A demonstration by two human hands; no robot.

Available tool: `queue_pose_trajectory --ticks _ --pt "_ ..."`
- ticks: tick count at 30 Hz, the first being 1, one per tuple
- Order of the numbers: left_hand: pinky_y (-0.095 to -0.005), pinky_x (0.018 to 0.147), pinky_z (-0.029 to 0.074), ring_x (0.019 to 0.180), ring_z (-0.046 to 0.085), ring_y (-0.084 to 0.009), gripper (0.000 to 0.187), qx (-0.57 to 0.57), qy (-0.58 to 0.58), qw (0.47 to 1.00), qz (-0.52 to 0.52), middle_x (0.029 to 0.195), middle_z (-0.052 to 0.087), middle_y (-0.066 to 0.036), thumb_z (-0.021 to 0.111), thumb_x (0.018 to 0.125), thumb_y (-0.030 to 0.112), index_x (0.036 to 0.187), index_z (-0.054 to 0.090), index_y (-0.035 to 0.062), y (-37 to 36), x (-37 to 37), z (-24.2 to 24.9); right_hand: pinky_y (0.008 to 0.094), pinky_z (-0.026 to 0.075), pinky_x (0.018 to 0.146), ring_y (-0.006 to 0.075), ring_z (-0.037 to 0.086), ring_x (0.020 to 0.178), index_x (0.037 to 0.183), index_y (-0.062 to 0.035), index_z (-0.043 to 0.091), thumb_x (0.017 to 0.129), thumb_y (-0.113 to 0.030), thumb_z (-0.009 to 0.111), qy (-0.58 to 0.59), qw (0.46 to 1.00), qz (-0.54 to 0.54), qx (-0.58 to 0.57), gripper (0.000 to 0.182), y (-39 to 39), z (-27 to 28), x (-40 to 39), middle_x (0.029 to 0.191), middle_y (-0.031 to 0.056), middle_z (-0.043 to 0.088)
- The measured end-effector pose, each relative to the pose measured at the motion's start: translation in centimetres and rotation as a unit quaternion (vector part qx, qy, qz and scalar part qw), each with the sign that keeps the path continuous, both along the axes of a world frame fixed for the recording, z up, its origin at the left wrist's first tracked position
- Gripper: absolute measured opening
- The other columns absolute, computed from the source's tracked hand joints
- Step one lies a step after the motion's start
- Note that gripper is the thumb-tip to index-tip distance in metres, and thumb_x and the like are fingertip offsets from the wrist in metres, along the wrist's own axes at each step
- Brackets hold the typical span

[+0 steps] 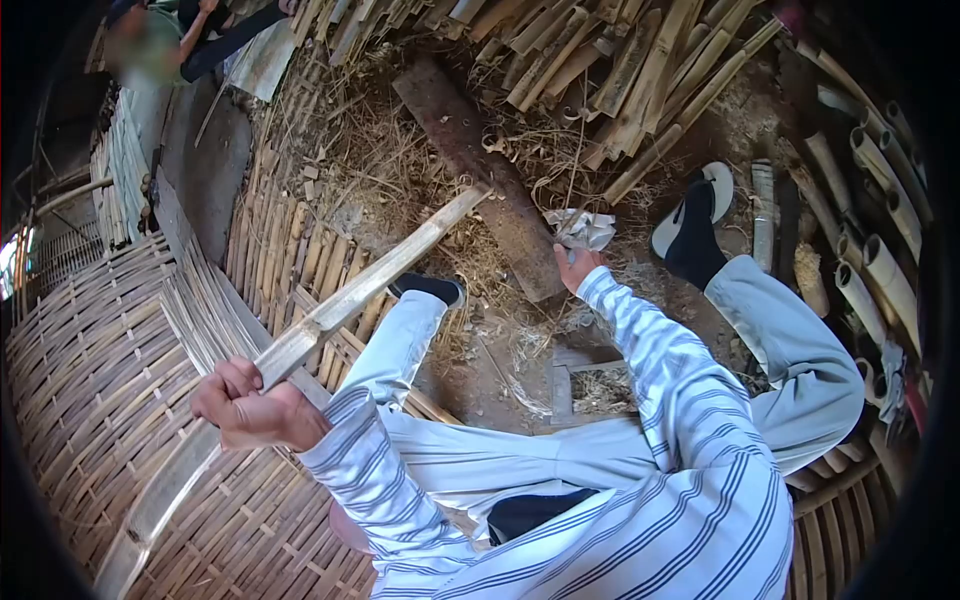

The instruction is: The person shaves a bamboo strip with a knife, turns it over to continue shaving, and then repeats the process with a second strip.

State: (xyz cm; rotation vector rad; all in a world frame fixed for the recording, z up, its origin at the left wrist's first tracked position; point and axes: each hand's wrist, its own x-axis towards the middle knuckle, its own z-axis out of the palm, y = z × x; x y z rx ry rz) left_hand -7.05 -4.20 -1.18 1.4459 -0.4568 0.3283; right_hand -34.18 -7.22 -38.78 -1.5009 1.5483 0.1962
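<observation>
My left hand [262, 405] is closed around a long split bamboo strip [365, 287]. The strip slants from the lower left up to the middle, its far end overlapping a dark, flat wooden plank [455, 125] on the ground. Beside the plank's near end, my right hand [577, 268] is closed with its fingers curled. A pale grey, creased-looking piece [585, 229] shows just beyond those fingers; I cannot tell whether it is in the grip. Shavings [385, 170] lie scattered around the plank.
Split bamboo pieces [640, 75] are heaped at the top. Bamboo tubes [885, 270] stand along the right. A woven bamboo panel [90, 370] fills the left side, with thin slats [215, 310] on it. Another person [155, 45] is at the upper left.
</observation>
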Motion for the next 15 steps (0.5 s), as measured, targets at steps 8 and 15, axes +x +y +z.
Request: queue_pose_trajectory --ticks 8,15 --pt "-0.0249 0.043 0.017 0.042 0.024 -0.0093 0.025 0.000 0.008 1.000 0.009 0.047 0.023 0.000 0.048 0.074 0.000 0.058 0.032 0.0101 0.0 0.7 -0.2 0.0468 0.042 0.091 0.0442 0.054 0.103 0.099 0.0042 0.063 0.087 -0.060 0.040 -0.076 0.995 -0.043 -0.057 0.070 0.7 -1.2 0.5 0.105 0.0319 0.057" --pt "-0.0245 0.044 0.017 0.043 0.024 -0.0096 0.026 0.000 0.011 1.000 -0.008 0.049 0.022 0.000 0.048 0.075 0.002 0.058 0.030 0.0111 1.3 1.1 0.2 0.0437 0.040 0.097 0.0414 0.051 0.111 0.105 0.0051 0.061 0.086 -0.062 0.038 0.014 0.996 -0.030 0.084 0.073 -1.7 1.3 1.8 0.115 0.0305 0.054"
